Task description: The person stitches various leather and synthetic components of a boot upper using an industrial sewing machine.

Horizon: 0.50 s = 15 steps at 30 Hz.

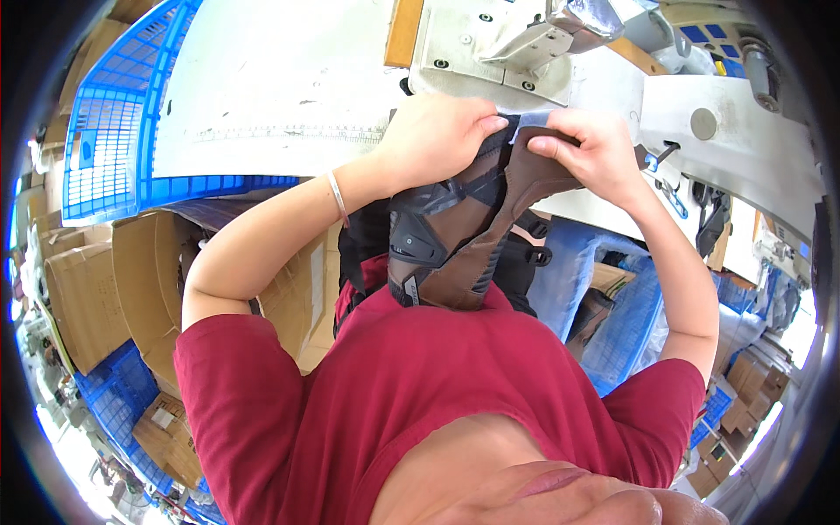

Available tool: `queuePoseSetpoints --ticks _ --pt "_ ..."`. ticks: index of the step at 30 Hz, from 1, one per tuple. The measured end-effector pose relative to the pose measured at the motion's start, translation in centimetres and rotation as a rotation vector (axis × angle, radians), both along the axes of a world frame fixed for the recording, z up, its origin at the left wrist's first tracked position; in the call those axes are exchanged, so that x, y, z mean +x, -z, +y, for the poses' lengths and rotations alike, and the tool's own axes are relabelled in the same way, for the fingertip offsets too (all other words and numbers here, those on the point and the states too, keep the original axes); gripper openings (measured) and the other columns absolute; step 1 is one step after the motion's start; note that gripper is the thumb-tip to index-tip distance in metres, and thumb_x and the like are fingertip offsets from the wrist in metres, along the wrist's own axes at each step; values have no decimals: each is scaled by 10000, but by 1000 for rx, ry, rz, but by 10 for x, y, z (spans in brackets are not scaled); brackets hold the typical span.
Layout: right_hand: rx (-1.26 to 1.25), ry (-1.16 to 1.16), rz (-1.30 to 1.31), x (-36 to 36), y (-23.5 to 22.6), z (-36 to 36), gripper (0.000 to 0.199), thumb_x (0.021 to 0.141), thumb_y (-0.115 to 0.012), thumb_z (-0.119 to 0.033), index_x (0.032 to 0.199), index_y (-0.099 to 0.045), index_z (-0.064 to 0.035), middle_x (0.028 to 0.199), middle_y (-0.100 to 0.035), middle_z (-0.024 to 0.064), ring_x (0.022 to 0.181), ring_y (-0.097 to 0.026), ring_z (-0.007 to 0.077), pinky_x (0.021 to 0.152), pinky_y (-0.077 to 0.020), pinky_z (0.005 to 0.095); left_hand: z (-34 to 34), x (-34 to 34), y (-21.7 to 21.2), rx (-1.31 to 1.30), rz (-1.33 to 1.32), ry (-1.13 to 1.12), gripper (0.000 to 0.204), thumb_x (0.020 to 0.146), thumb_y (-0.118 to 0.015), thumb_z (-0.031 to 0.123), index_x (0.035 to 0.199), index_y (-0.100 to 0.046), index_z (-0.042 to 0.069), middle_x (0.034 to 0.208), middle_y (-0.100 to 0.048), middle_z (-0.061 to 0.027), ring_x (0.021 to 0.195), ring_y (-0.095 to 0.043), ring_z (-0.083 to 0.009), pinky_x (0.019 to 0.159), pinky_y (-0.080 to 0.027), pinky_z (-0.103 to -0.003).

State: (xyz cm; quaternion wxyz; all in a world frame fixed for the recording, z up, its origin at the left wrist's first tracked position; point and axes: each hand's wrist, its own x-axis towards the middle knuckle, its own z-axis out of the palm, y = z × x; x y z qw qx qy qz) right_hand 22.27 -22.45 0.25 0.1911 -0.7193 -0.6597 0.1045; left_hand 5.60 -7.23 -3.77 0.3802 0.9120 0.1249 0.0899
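A brown and black boot upper (464, 232) hangs over the table's front edge, its lower end against my red shirt. My left hand (439, 140) grips its dark top edge on the left, thumb pressed on the material. My right hand (597, 156) pinches the brown flap at the top right between thumb and fingers. A strip of pale, clear film or lining shows between the two hands. Just beyond them sits the metal bed plate of a sewing machine (464, 66); whether the upper touches it is hidden by my hands.
The white table (271, 79) carries a printed ruler scale. A blue plastic crate (109, 153) stands at its left end. Cardboard boxes (149, 289) are below left. A blue bin (612, 315) lined with clear plastic stands below right. Small tools (672, 199) lie at the right.
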Motion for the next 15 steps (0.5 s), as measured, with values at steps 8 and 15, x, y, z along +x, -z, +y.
queuePoseSetpoints --ticks 8,15 --pt "-145 208 381 20 23 -3 331 804 -659 -352 735 -619 -30 552 -489 87 516 -441 159 521 -368 301 -3 16 12 -60 -6 -10 291 904 -506 317 862 -658 73 759 -636 -169 761 -613 -374 686 -472 -458" --pt "-191 183 296 8 -4 -3 362 818 -647 -389 813 -642 -27 625 -566 77 601 -521 113 581 -418 299 3 22 -10 -126 80 47 302 935 -534 275 994 -651 3 760 -666 -106 709 -620 -143 684 -482 -310"
